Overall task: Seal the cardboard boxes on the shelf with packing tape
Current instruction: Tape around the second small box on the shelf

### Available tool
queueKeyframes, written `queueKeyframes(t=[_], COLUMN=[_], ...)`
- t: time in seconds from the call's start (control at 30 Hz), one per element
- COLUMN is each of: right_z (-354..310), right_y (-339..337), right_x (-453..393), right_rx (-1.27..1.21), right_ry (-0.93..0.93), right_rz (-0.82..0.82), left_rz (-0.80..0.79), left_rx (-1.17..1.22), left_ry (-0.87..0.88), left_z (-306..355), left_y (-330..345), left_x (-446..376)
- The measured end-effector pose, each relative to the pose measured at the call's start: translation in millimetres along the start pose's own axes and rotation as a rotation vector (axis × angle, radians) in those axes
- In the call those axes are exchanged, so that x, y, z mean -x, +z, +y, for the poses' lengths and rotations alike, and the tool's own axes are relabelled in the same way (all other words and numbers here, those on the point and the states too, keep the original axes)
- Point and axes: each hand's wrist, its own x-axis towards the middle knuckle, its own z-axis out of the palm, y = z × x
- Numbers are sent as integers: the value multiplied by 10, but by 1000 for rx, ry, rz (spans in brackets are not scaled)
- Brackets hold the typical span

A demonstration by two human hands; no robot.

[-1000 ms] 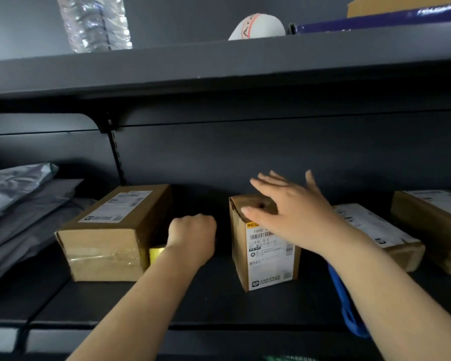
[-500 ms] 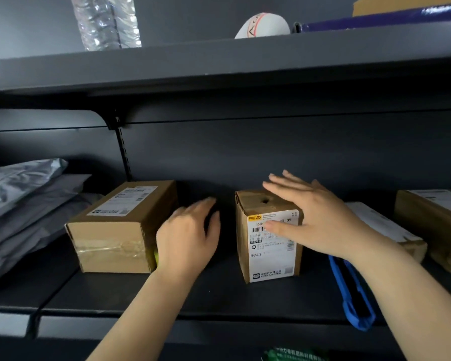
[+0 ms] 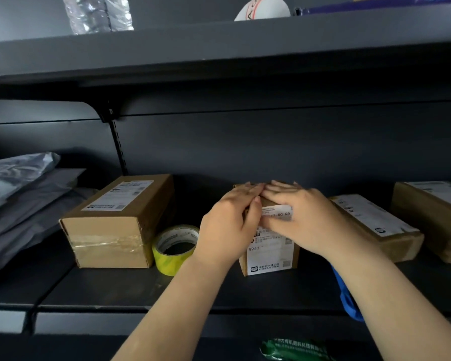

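A small upright cardboard box (image 3: pixel 269 259) with a white label stands mid-shelf. My left hand (image 3: pixel 229 225) lies over its top left corner, thumb on the front. My right hand (image 3: pixel 302 220) covers its top right, thumb across the label. Both hands press on the box, hiding its top flaps. A yellow roll of packing tape (image 3: pixel 175 247) leans on the shelf just left of my left wrist, untouched. A larger box (image 3: pixel 115 222), taped across its front end, sits to the left. Two more labelled boxes (image 3: pixel 375 222) (image 3: pixel 432 212) lie to the right.
The dark metal shelf (image 3: pixel 141 290) has an upper shelf (image 3: pixel 219 48) close above, holding a plastic bottle (image 3: pixel 97 11). Grey mailer bags (image 3: pixel 18 204) pile up at far left. A blue strap (image 3: pixel 346 295) hangs under my right forearm. A green packet (image 3: pixel 294 350) lies below.
My left hand let go of the tape roll, which now rests on the shelf, and moved right onto the small box. My right hand shifted onto the box's top and front.
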Motion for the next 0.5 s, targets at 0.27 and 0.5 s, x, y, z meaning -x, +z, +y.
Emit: queueKeyframes(t=[0.27,0.5], right_z=[282,250], right_y=[89,161], right_x=[338,532], right_rx=[-368,-396], right_ry=[300,365], right_rz=[231,363], left_rz=[13,142], left_rx=[166,543], left_ry=[-11,-77], left_z=[-40,-110], left_y=[46,-154], left_x=[-16,177])
